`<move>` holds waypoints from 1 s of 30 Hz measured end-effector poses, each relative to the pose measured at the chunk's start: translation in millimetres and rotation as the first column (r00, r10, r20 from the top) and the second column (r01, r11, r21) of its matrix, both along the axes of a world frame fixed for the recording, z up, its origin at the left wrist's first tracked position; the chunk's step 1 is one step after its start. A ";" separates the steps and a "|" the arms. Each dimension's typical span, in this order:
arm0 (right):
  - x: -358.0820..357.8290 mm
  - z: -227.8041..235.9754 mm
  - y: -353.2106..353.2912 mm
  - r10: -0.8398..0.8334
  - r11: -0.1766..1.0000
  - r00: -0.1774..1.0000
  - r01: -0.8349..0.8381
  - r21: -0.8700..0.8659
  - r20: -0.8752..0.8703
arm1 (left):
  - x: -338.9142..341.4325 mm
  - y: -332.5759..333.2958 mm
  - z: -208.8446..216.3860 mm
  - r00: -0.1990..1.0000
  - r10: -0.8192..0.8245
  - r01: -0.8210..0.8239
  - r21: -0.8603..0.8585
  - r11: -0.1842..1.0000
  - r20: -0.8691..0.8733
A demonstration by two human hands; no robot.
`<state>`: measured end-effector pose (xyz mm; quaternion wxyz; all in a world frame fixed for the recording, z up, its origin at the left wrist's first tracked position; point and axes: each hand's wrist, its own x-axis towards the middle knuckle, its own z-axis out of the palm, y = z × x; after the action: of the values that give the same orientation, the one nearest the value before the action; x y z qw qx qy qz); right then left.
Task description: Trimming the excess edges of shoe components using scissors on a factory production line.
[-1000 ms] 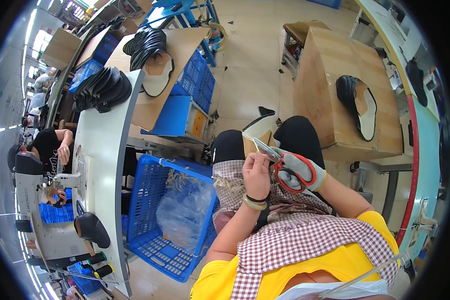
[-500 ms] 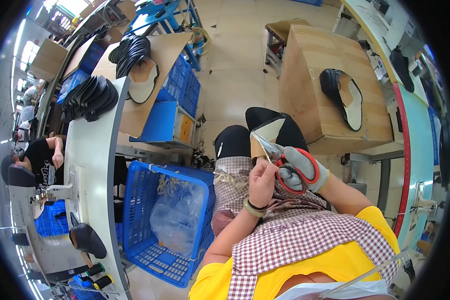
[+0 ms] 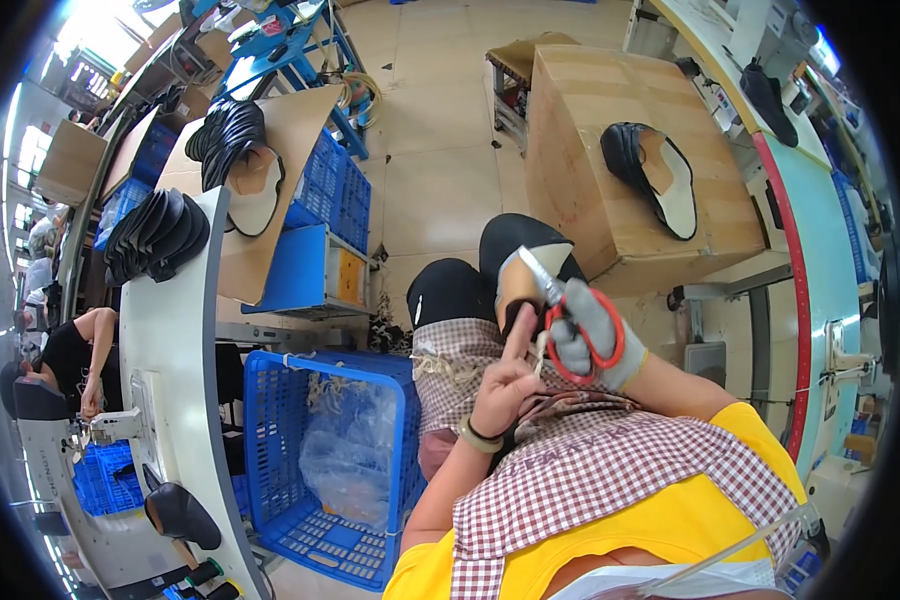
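Observation:
A shoe upper [image 3: 519,281], black outside with tan and white lining, rests across my knees. My right hand [image 3: 592,335], in a grey glove, is closed round red-handled scissors [image 3: 610,352]. The metal blades point up and left over the upper's lining. My left hand [image 3: 503,392] is bare, with a bracelet at the wrist. Its index finger stretches to the upper's dark opening, while the other fingers curl in. A thin pale strip [image 3: 540,356] shows at the curled fingers, beside the scissors.
A blue crate [image 3: 400,450] with clear plastic bags stands left of my lap. Another shoe upper [image 3: 660,180] lies on a cardboard box [image 3: 590,130] ahead right. Stacked black uppers [image 3: 228,135] lie ahead left. A person [image 3: 75,350] works beyond the sewing table [image 3: 185,330].
My left hand has moved down and left from the upper, extending its index finger. The scissors have swung more upright, their blades now over the lining. The whole view has shifted slightly.

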<state>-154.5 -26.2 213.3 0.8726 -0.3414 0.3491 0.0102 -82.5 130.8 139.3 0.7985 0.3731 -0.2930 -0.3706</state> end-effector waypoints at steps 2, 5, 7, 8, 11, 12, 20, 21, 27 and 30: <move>-5.0 -20.3 -30.8 -0.031 0.996 0.999 0.027 0.082 0.045 | 11.9 24.4 7.7 0.987 -0.059 0.083 0.152 0.985 -0.151; -14.6 -32.4 -51.4 0.018 0.997 0.995 -0.025 0.069 0.098 | 57.9 57.8 17.1 0.965 0.261 -0.234 0.545 0.805 0.028; -19.2 -36.2 -52.7 0.028 0.999 0.998 -0.027 -0.020 0.061 | 89.3 74.7 3.4 0.047 -0.325 -0.976 0.113 0.186 0.945; -20.3 -36.3 -52.5 0.034 0.999 0.998 -0.033 -0.022 0.047 | 101.8 77.6 7.1 -0.001 -0.430 -0.996 0.037 0.080 0.903; -25.3 -44.4 -53.5 0.028 0.995 1.000 -0.027 -0.101 0.014 | 129.9 74.3 22.8 0.324 -0.349 -0.928 0.367 0.064 0.880; -27.8 -44.3 -53.6 0.015 0.994 1.000 -0.013 -0.105 0.015 | 131.9 53.1 34.3 0.441 -0.402 -0.871 0.490 0.023 0.802; -38.7 -58.2 -62.5 0.083 0.895 0.987 -0.013 -0.446 0.139 | 105.5 -79.3 -20.4 0.770 -0.549 0.246 0.642 0.727 0.326; -41.6 -52.2 -62.6 0.105 0.872 0.977 -0.002 -0.489 0.184 | 97.7 -83.7 -19.2 0.650 -0.719 0.403 0.691 0.600 0.246; -28.6 -77.2 -82.8 -0.148 0.918 0.897 0.281 -0.280 0.416 | 43.5 -88.1 50.7 0.752 -0.631 0.656 0.119 0.745 -0.191; -18.3 -80.1 -77.8 0.015 0.924 0.809 0.212 -0.316 0.588 | 22.5 -97.3 80.5 0.573 -0.780 0.717 -0.307 0.625 -0.251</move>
<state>-172.8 -104.0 133.1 0.8567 -0.4662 0.0798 -0.2058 -59.9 33.5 219.8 0.6335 0.0685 -0.3023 -0.7089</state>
